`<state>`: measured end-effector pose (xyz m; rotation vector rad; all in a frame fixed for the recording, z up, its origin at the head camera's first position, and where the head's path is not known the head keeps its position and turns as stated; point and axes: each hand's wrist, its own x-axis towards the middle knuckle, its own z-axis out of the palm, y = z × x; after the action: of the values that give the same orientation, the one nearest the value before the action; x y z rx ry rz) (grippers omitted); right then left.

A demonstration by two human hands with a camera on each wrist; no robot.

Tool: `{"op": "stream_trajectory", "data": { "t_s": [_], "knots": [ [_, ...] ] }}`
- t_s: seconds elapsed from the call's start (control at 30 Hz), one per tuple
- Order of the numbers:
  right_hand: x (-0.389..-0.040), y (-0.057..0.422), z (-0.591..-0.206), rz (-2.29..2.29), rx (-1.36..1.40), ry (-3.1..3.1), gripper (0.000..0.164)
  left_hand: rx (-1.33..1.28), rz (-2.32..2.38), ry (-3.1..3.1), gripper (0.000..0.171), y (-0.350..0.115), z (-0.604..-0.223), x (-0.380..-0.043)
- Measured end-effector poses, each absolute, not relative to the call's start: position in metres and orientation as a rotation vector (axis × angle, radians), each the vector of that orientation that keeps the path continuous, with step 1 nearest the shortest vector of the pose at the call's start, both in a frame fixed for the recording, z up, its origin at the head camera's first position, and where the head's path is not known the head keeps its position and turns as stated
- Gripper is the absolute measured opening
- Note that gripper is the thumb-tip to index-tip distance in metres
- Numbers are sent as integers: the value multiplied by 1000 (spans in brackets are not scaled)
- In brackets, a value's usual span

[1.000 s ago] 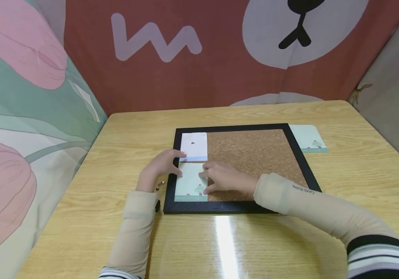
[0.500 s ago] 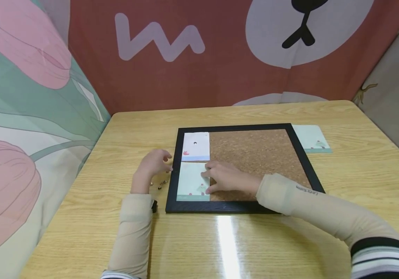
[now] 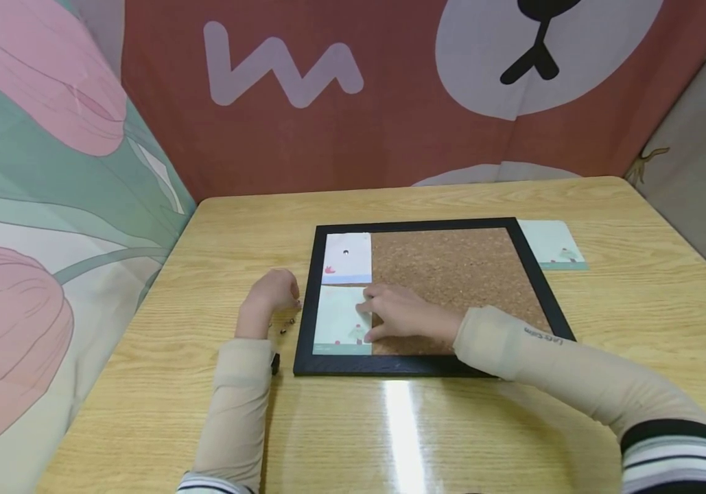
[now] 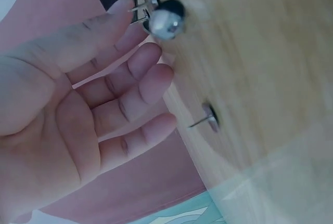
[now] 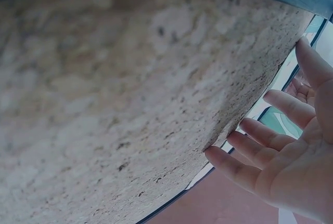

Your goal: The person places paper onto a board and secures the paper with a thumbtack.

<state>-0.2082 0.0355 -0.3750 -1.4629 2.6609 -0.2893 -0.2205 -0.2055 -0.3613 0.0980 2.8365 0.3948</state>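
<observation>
A framed corkboard [image 3: 445,274] lies on the table. At its left, a pale green card [image 3: 337,312] with a tree print sits just below a white card [image 3: 355,259] that has one thumbtack [image 3: 346,252] in it. My right hand [image 3: 405,315] rests with spread fingers on the green card's right edge; the right wrist view shows those fingertips [image 5: 210,151] along it. Left of the frame, my left hand [image 3: 270,293] reaches down among loose thumbtacks [image 3: 283,331]. In the left wrist view its thumb and forefinger are right at a cluster of tacks [image 4: 166,24], other fingers loosely bent.
Another pale green card [image 3: 553,245] lies on the table at the frame's right, partly beside its black border [image 3: 534,285]. A single tack [image 4: 210,117] stands apart on the wood. Printed fabric [image 3: 328,151] walls off the table's back and sides.
My left hand has left the cards and moved left over the frame's edge, then lowered to the loose thumbtacks. The right hand stays on the green card.
</observation>
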Motion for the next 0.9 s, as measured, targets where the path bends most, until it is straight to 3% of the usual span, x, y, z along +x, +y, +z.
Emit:
{"op": "stream_trajectory", "data": {
  "t_s": [0.2, 0.9],
  "knots": [
    [-208, 36, -375, -279, -1447, 2661, 55, 79, 377, 2838, 9, -206, -363, -223],
    [-208, 36, -375, -288, -1469, 2650, 54, 96, 403, 2810, 16, -208, -368, -226]
  ]
}}
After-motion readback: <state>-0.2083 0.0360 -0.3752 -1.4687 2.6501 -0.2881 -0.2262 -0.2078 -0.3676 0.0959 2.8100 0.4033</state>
